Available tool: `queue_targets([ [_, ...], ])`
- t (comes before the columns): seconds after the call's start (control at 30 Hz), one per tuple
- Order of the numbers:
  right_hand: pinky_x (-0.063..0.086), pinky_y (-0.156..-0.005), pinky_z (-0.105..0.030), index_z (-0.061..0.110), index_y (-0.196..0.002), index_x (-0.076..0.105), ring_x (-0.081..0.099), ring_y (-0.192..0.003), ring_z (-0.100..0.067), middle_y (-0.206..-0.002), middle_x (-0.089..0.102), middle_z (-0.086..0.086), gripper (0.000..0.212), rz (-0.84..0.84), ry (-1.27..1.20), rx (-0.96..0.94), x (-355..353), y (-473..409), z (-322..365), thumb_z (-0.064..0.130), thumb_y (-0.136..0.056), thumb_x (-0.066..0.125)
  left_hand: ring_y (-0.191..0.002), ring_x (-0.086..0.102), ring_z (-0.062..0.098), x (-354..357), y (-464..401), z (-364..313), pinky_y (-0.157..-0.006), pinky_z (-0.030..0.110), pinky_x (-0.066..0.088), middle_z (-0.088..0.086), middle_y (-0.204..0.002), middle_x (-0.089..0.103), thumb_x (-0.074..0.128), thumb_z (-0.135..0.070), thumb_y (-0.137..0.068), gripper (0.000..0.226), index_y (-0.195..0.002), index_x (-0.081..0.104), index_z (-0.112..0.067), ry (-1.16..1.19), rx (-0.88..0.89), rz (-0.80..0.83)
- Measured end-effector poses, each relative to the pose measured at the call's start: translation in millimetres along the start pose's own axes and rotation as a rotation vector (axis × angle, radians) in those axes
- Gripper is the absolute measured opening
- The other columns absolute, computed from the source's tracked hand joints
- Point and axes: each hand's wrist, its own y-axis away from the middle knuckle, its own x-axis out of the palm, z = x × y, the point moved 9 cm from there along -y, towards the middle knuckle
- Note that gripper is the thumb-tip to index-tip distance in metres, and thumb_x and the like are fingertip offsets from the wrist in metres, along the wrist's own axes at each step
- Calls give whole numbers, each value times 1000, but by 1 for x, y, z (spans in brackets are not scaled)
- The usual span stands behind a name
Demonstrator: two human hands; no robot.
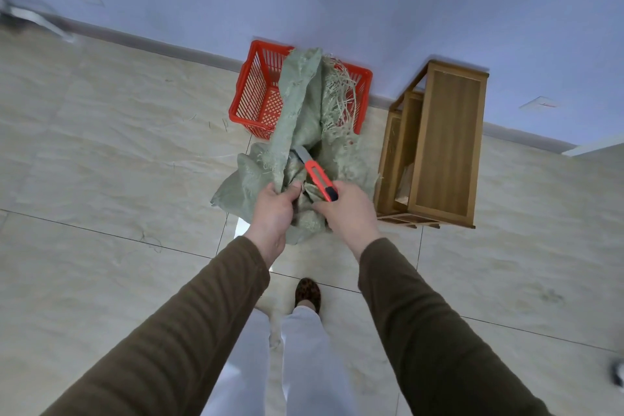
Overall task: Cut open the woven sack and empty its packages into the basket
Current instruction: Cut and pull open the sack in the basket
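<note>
Over the red basket (251,101) by the wall, I have the green sack (300,105) held up by its bunched end, its frayed, cut mouth hanging down into the basket. My left hand (275,209) grips a gathered fold of the weave, fingers curled tight round it. My right hand (349,213) holds the red knife (320,181) by its handle, with the blade run out and pointing up and away from me, lying against the sack's cloth; that hand seems to pinch some of the weave too, though I cannot tell for sure.

I judge that the cutting is done, since loose strands trail from the torn edge across the basket's far rim. The step in hand looks like the emptying. I see no packages anywhere, and what shows of the basket's mesh floor looks bare, but the sack hides much of the inside. The sack hangs limp, so little seems left in it.

Next I would lift the bunched end higher and shake, keeping the mouth inside the rim. The open blade sits close to my left thumb, so it ought to be drawn in or set aside first. A wooden stand (442,145) is just right of the basket, on the tiled floor (101,145).
</note>
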Motion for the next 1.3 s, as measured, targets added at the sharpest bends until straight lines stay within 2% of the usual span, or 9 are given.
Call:
queue_targets([
  [0.17, 41, -59, -32, 25, -85, 57, 59, -73, -23, -73, 57, 6, 13, -203, 81, -144, -30, -5, 16, 22, -92, 67, -79, 79, 17, 14, -2, 3, -79, 39, 65, 3, -88, 81, 57, -17, -107, 20, -121, 67, -8, 29, -35, 101],
  [0.3, 55, -82, -39, 26, -124, 64, 66, -94, -23, -104, 70, 2, 31, -158, 92, -171, -43, 1, 19, 32, -94, 70, -55, 73, 7, 16, -4, -2, -47, 24, 58, -7, -67, 76, 54, -18, -108, 12, -104, 66, -19, 55, -48, 32],
  [0.43, 45, -59, -25, 41, -123, 59, 55, -58, 5, -79, 64, 8, 21, -50, -159, -240, -52, 23, 23, 46, -108, 45, -56, 73, 5, 14, -4, -1, -44, 20, 53, -5, -79, 76, 47, -18, -110, 18, -107, 64, -23, 47, -10, -9],
  [0.53, 35, -43, -15, 44, -134, 53, 48, -48, 0, -69, 57, 9, 28, 22, 65, -246, -45, 41, 20, 41, -111, 38, -64, 75, 7, 10, 2, 3, -45, 19, 53, -4, -84, 78, 45, -18, -111, 20, -112, 64, -22, 59, 5, -43],
  [0.67, 48, -62, -29, 33, -121, 61, 63, -74, -14, -90, 67, 6, 24, 66, 436, -173, -42, 60, 4, 45, -101, 57, -80, 69, 23, 5, 8, 5, -48, 23, 52, 11, -106, 71, 44, -21, -111, 29, -131, 60, -8, 11, 22, -72],
  [0.83, 45, -64, -31, 33, -117, 55, 63, -81, -22, -95, 66, 4, 29, 74, 580, -141, -36, 70, 3, 36, -92, 68, -98, 67, 33, 6, 13, -2, -87, 50, 56, 17, -113, 69, 45, -22, -111, 24, -128, 58, -11, -56, 100, -59],
  [0.97, 37, -65, -32, 32, -122, 55, 57, -81, -23, -94, 63, 3, 32, 38, 624, -152, -36, 70, 10, 34, -93, 70, -92, 67, 33, 3, 16, -4, -75, 45, 53, 18, -102, 68, 46, -25, -111, 14, -109, 59, -23, -122, 147, -45],
  [1.13, 43, -73, -34, 31, -134, 56, 61, -90, -27, -101, 66, 0, 37, 43, 639, -203, -29, 68, 22, 26, -98, 63, -105, 71, 42, 3, 17, -3, -93, 55, 59, 22, -113, 72, 48, -24, -110, 11, -108, 59, -25, -117, 177, -20],
  [1.3, 47, -74, -36, 28, -136, 55, 68, -95, -28, -106, 71, -2, 35, -1, 651, -243, -18, 59, 29, 19, -102, 54, -88, 66, 33, 3, 14, 6, -71, 44, 55, 20, -103, 69, 46, -22, -111, 16, -114, 61, -20, -54, 153, -26],
])
